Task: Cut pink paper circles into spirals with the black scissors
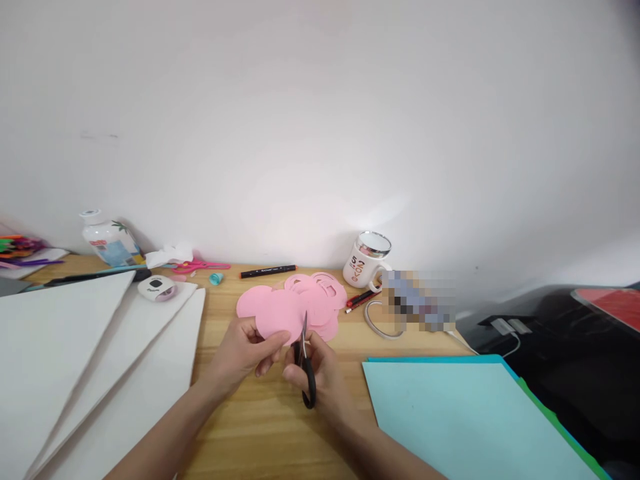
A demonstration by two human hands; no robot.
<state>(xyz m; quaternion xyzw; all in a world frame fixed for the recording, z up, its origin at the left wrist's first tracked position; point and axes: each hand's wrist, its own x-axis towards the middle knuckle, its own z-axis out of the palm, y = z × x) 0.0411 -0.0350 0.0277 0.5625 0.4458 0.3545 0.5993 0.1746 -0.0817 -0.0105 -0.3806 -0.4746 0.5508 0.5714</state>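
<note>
My left hand [253, 350] pinches the lower edge of a pink paper circle [280, 313], thumb on top and fingers underneath. In my right hand [320, 367] is a pair of black-handled scissors [309, 380], its blades pointing up along the circle's right edge. Whether the blades touch the paper I cannot tell. Behind the circle lie several more pink paper pieces [327, 290] with rounded outlines, some overlapping and some with cut-out openings.
White sheets [165, 373] cover the left side; a white-and-black device [157, 288] rests on them. Pink scissors [200, 265], a black marker [269, 271], a mug [367, 260] and a white bottle [110, 240] stand or lie along the wall. Light blue sheets [465, 413] are at right.
</note>
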